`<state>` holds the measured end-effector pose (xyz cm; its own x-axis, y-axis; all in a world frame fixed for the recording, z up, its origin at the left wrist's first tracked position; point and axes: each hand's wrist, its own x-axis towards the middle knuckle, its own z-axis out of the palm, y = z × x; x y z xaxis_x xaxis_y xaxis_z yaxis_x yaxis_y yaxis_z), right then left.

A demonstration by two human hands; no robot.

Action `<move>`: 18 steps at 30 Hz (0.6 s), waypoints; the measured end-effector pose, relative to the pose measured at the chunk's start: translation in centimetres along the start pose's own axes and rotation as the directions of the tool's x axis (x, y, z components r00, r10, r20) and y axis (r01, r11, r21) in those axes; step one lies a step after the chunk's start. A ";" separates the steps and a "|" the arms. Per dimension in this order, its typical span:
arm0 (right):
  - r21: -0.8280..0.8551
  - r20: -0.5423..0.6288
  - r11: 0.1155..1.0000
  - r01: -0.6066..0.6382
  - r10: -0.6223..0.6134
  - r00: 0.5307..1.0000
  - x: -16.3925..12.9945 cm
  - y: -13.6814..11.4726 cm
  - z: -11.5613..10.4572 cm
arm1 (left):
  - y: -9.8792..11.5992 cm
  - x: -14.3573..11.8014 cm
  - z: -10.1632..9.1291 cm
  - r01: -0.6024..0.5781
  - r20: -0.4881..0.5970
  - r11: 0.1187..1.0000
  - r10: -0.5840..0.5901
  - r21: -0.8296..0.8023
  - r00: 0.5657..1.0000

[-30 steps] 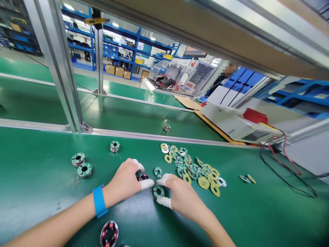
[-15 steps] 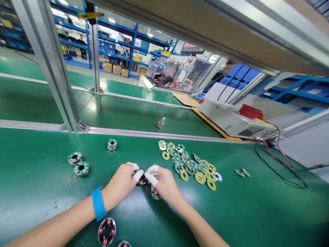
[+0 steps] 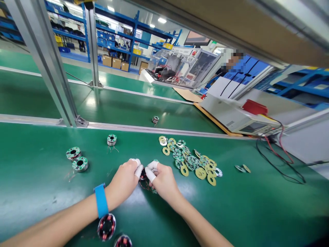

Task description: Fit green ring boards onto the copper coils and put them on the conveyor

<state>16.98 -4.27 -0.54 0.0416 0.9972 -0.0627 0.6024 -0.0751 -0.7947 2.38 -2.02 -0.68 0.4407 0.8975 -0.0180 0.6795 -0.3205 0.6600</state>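
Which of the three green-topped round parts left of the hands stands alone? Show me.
The round part nearest the metal rail, farthest right of the three: this one; the other two parts stand close together.

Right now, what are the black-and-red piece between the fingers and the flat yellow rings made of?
Black-and-red piece: perhaps copper wire on a dark core; thin reddish wires trail below. Fingers hide most, finish unclear. Flat yellow rings: maybe card or plastic, thin, matt, evenly coloured.

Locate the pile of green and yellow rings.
In the head view, the pile lies right of centre on the green bench, beyond and right of the right hand.
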 end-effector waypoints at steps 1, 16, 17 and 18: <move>-0.004 -0.001 1.000 0.003 -0.003 1.000 0.0 0.0 0.0 | 0.0 0.1 0.1 -0.002 -0.002 1.000 0.002 0.009 1.000; 0.037 0.025 0.998 0.050 -0.051 0.998 -0.7 0.7 -4.3 | 0.4 -0.1 -1.7 -0.071 -0.024 0.997 0.071 -0.017 0.997; -0.024 0.058 0.995 0.092 -0.090 0.994 -1.1 0.7 -4.9 | 0.5 -0.3 -1.9 -0.088 -0.031 0.996 0.087 -0.006 0.996; -0.091 0.107 0.987 0.132 -0.122 0.987 -1.5 0.7 -5.4 | 0.5 -0.4 -2.0 -0.111 -0.024 0.994 0.111 0.010 0.994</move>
<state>21.63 -5.76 2.21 -0.1177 0.9926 -0.0289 0.6724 0.0582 -0.7379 1.37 -1.91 1.16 0.4992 0.8634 0.0732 0.6324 -0.4208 0.6504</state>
